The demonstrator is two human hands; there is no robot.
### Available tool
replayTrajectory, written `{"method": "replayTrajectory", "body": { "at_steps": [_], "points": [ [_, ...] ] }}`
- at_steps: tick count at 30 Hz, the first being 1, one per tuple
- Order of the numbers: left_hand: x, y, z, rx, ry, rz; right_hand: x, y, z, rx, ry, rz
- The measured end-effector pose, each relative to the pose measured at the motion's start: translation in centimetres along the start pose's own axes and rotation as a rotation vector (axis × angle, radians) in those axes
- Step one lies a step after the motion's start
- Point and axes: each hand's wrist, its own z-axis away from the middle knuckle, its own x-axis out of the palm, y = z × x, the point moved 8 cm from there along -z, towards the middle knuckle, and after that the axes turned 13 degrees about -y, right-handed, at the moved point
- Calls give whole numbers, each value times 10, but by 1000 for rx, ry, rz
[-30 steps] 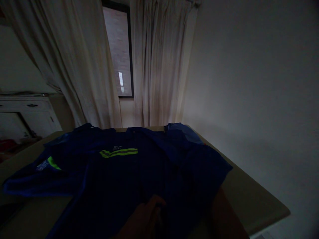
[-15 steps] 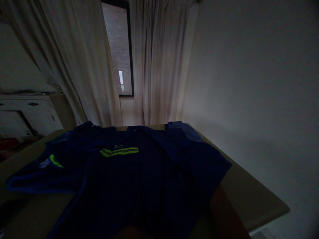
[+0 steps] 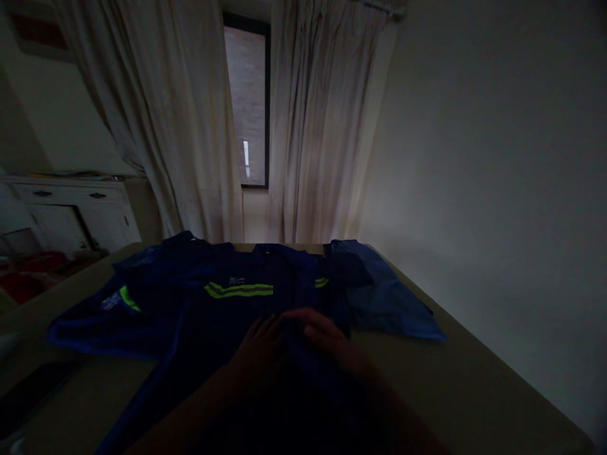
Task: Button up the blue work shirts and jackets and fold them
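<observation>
A dark blue shirt [image 3: 227,309] with neon yellow-green stripes lies spread on a beige table [image 3: 465,373]. Its right side is folded inward, leaving a lighter blue sleeve [image 3: 384,300] lying out to the right. My left hand [image 3: 258,351] rests flat on the middle of the shirt, fingers stretched forward. My right hand [image 3: 322,338] lies beside it on the folded edge, fingers extended toward the left. The room is dim and both forearms are dark.
Cream curtains [image 3: 313,126] hang on either side of a narrow window [image 3: 249,107] behind the table. A white cabinet [image 3: 71,208] stands at the left, with red cloth [image 3: 28,278] below it. A dark flat object [image 3: 28,392] lies at the table's left front. A bare wall is at the right.
Both hands have come forward onto the middle of the shirt. The shirt's right side, earlier spread out toward the table edge, now lies folded inward. The view has shifted slightly.
</observation>
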Motion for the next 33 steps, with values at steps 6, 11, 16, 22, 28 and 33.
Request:
{"method": "replayTrajectory", "body": {
  "at_steps": [6,11,16,22,28,33],
  "points": [
    [25,-48,-35,-43,-61,-23,48,26,-13,184,-259,379],
    [-1,-50,-43,-78,-41,-4,31,33,-14,195,-52,455],
    [-18,-37,-29,-114,26,52,43,34,-15,195,-173,609],
    [-25,-36,22,-86,15,497,30,51,-20,275,29,606],
    [-11,-22,48,28,-309,653,26,70,-34,432,-58,723],
    [-7,-15,35,0,-300,525,34,68,-45,453,-202,745]
  ]
}}
